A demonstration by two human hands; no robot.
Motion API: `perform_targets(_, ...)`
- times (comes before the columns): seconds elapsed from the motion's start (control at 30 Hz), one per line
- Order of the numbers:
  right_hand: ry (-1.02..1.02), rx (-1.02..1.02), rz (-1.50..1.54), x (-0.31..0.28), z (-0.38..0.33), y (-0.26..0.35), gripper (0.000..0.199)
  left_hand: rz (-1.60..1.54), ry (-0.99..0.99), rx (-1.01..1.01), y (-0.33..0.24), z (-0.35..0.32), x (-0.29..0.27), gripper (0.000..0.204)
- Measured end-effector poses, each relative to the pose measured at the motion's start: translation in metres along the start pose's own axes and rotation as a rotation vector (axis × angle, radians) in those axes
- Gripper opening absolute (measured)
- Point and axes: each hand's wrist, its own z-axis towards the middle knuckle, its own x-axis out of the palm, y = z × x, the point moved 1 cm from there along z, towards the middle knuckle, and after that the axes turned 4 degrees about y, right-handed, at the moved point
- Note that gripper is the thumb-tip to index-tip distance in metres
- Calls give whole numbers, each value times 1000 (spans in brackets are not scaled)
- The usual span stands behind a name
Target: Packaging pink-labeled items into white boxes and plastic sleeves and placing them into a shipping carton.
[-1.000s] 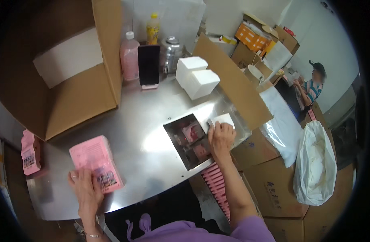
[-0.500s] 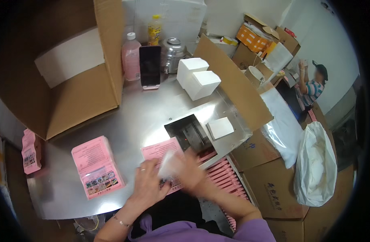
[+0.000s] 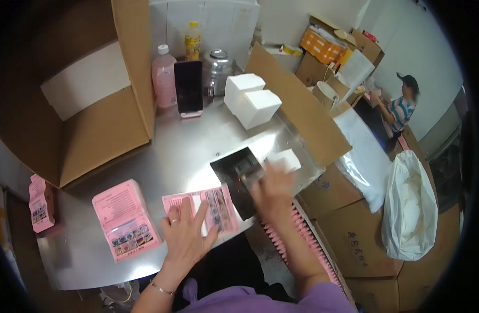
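Observation:
My left hand (image 3: 186,229) lies with its fingers spread over a pink printed sheet (image 3: 223,208) at the table's near edge. Under those fingers a narrow white paper strip (image 3: 203,225) rests across the sheet. Smeared by motion, my right hand (image 3: 275,190) is over the right rim of a dark recess (image 3: 231,169) in the table. Just beyond its fingers sits a small pile of white papers (image 3: 288,158), partly covered by the hand; whether they touch is unclear. Left of my left hand stands a thick stack of pink printed sheets (image 3: 127,219).
A large open carton (image 3: 101,141) fills the back left. Behind the recess are white paper blocks (image 3: 252,101), a phone (image 3: 189,87) on a stand, bottles and a metal pot (image 3: 217,70). Cardboard boxes and a white sack (image 3: 409,208) stand right; another person (image 3: 398,109) is farther back.
The pink sheet has turned sideways and shifted slightly left. The white paper now lies on it beneath my left hand. My right hand has moved away, up and right to the white pile.

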Motion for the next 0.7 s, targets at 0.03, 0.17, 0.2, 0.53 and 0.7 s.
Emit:
perform_targets(0.03, -144, 19, -199, 9, 4, -33, 45, -55, 47, -95, -7, 5, -5, 72)
perform_targets(0.17, 96, 61, 115, 27, -15, -64, 37, -28, -122, -5, -7, 7, -3, 65)
perform_targets(0.2, 95, 53, 118, 29, -12, -66, 37, -26, -127, -12, -5, 8, -2, 65)
perform_targets(0.53, 84, -602, 590, -16, -68, 47, 42, -374, 194, 35, 7, -6, -11, 56)
perform_targets(0.7, 180, -534, 417, 28, -42, 67, 41, -208, -158, 69, -5, -8, -4, 89)
